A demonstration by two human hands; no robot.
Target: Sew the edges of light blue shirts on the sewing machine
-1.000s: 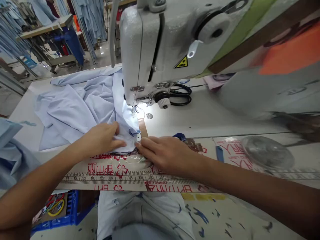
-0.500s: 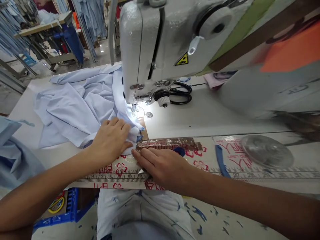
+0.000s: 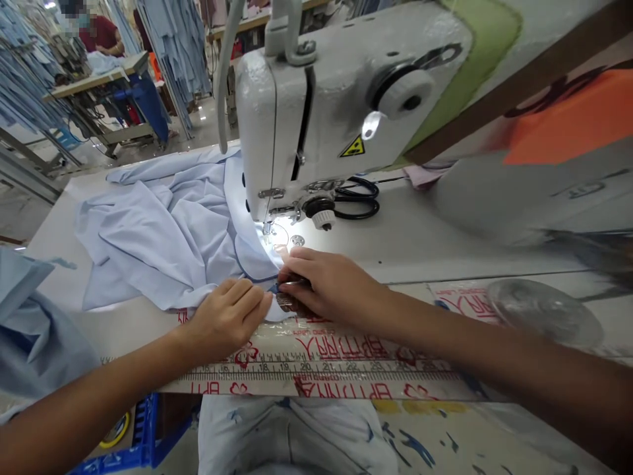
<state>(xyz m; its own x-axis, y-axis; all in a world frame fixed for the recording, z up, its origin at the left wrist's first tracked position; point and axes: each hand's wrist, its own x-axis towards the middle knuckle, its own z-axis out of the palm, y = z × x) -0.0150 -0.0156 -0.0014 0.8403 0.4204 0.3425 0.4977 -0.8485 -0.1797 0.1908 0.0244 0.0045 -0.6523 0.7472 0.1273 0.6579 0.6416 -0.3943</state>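
A light blue garment piece (image 3: 163,231) lies bunched left of the sewing machine (image 3: 321,112), its edge running to the lit presser foot (image 3: 268,228). My left hand (image 3: 230,313) is closed on the near edge of this cloth, fingers curled. My right hand (image 3: 324,280) is by the cloth's corner, just in front of the needle plate. Its thumb and fingers are bent around a small metal tool, seemingly thread snips (image 3: 302,282), mostly hidden by the palm. Whether the right fingertips also pinch the cloth, I cannot tell.
Black-handled scissors (image 3: 359,198) lie behind the needle area. A printed ruler strip (image 3: 346,368) runs along the front edge under clear tape. A clear round disc (image 3: 544,311) is at right, more blue cloth (image 3: 34,323) at far left. A person (image 3: 101,33) sits at a distant table.
My right hand has moved up from the ruler strip to the cloth's corner near the presser foot. The left hand has curled more tightly on the cloth. The view has shifted slightly.
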